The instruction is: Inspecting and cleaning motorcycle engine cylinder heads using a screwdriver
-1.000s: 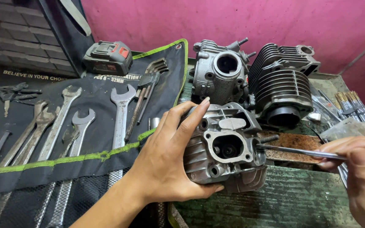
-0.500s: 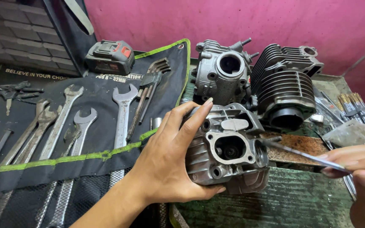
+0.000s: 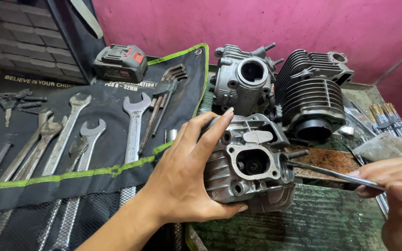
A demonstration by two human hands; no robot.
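Left hand point(image 3: 187, 181) is wrapped around the grey cylinder head point(image 3: 250, 162), sitting near the front edge of the worn green bench point(image 3: 322, 223), pretty boxed in: another head point(image 3: 245, 83) and a finned cylinder point(image 3: 312, 95) right behind. Right hand point(image 3: 396, 190) pinches a thin metal rod point(image 3: 331, 173), its tip now touching the head's right side, lower than before. Wrench roll point(image 3: 94, 153) lies left, pink wall point(image 3: 303, 23) behind.
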